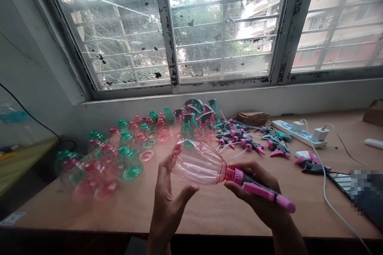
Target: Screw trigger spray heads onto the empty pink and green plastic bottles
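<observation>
A clear pink spray bottle (199, 163) lies sideways in the air above the table, its base to the left. My left hand (170, 195) cups the base end, fingers behind it and thumb below, slightly off the plastic. My right hand (263, 195) is closed around the neck end and the pink and black trigger sprayer (260, 189), which sits on the bottle's neck. Some right fingers are hidden behind the sprayer. Behind the bottle lies a pile of loose trigger sprayers (239, 137) with thin tubes.
Open pink and green bottles (128, 163) stand at the left. Several bottles with sprayers (205, 121) stand near the window wall. To the right are a white power strip (299, 133), a cable (324, 191), a loose sprayer (312, 165) and a dark flat device (341, 185).
</observation>
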A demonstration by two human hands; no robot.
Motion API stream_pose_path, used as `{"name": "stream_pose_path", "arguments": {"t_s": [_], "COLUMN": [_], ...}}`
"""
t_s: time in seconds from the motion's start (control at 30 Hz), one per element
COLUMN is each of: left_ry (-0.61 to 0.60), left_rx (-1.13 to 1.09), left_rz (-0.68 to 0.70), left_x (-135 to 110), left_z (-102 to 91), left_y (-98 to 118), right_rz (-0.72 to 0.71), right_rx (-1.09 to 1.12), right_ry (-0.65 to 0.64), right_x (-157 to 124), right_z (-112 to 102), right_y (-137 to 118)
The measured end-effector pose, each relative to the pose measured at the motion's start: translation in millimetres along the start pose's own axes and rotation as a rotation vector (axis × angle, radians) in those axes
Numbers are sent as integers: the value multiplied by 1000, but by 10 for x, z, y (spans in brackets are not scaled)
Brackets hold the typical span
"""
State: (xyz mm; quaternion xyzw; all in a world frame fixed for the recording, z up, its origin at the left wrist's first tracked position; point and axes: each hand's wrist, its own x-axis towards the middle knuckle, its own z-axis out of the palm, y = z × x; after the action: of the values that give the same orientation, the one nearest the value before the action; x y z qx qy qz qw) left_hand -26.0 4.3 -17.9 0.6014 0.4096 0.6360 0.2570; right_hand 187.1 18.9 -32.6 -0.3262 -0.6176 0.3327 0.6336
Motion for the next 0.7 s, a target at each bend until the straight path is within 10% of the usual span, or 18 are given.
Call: {"name": "stream_pose_path", "arguments": {"t_s": [0.17,0.33,0.7], "left_ry": [37,-21,62], "left_rx": [70,176,37], "left_rz": [-77,-27,-11], "left_x": [10,-20,-22], "left_z": [11,28,14], "left_y": [23,21,51], "right_rz": [-161,-24,76], "right_rx": [-174,-20,35], "right_ry": [-38,127,46], "right_x": [-5,-28,-38], "right_z": [-4,2,50], "right_y": [5,-7,-54]}}
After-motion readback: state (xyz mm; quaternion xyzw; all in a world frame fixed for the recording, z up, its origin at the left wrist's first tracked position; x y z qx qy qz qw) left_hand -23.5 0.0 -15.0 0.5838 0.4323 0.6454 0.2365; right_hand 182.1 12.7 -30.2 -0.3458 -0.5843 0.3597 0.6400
